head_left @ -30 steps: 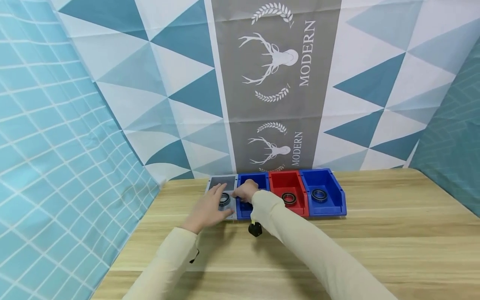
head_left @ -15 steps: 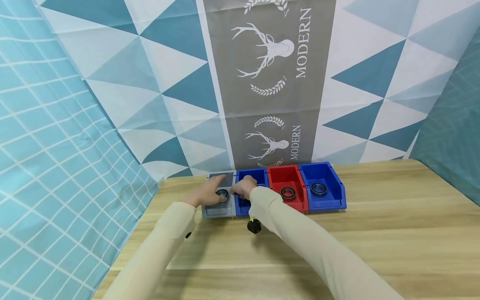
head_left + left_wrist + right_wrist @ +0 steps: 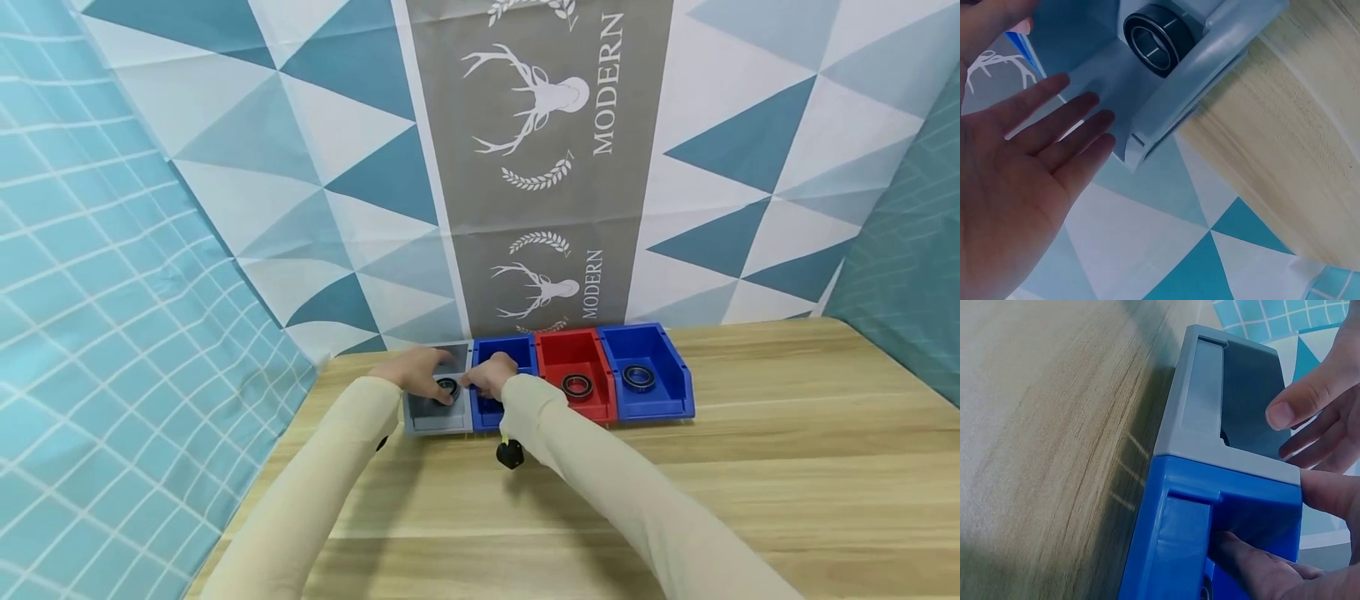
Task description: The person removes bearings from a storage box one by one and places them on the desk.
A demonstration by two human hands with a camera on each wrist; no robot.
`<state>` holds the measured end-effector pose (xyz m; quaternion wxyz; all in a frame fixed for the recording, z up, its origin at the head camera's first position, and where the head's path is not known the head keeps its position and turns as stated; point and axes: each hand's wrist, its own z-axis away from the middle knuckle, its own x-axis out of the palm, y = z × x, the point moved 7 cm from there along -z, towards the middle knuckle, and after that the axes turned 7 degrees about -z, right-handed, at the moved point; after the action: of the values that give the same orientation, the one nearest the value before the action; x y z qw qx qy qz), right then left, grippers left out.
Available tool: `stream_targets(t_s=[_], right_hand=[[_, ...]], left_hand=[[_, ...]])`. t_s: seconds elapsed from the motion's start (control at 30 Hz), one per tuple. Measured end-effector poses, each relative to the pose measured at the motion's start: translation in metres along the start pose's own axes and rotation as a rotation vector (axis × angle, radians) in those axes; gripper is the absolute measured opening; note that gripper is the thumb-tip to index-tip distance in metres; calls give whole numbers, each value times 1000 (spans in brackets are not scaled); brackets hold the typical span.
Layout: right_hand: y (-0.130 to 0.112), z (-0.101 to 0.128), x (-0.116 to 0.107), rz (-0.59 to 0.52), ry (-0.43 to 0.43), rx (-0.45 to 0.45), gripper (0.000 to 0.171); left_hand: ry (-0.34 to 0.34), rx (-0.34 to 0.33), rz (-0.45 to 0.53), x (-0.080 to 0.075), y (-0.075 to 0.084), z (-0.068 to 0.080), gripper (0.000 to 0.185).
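My left hand (image 3: 411, 372) is over the grey bin (image 3: 438, 422), fingers spread and nearly straight. In the left wrist view a black-edged ball bearing (image 3: 1179, 39) sits in that bin, apart from the fingers. In the head view, the thumb tip overlaps the bearing. My right hand (image 3: 491, 377) reaches over the neighbouring blue bin (image 3: 1175, 544). In the right wrist view its thumb (image 3: 1254, 562) dips inside the bin, while another finger (image 3: 1325, 490) lies at the far end of the wall shared with the grey bin. Part of another bearing (image 3: 1206, 591) shows below that thumb.
To the right stand a red bin (image 3: 570, 345) and a second blue bin (image 3: 660, 410), with a bearing (image 3: 577, 397) in the red one and another bearing (image 3: 639, 389) in the blue. The row stands on a wooden table (image 3: 750, 467) before a patterned cloth (image 3: 375, 183).
My left hand has drawn back to the left, its thumb going from the grey bin's front edge to the bearing. The right hand stays over the blue bin. The head view has tilted slightly.
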<state>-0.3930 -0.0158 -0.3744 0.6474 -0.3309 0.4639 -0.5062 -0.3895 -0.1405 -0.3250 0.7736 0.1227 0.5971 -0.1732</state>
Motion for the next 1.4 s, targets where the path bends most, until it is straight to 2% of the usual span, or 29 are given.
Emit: stream_targets(t_s=[0.33,0.67,1.0,1.2,1.4], right_hand=[[-5,0,-1,-17,0,2,66],[-8,-1,-3,-21,8,8,71],[-3,2,-3,-8,11,10,71],[-4,2,-5,11,26,-10,66],[-1,0,-4,6,23,8,67]], left_hand=[[-44,-26,-61,-3,-3,-14,65],[-44,-21,-116,-3,-4,-27,60],[-88,-88,-118,11,-4,-37,61],[-97,-94,-106,14,-4,-42,64],[-119,-87,-110,21,-4,-44,63]])
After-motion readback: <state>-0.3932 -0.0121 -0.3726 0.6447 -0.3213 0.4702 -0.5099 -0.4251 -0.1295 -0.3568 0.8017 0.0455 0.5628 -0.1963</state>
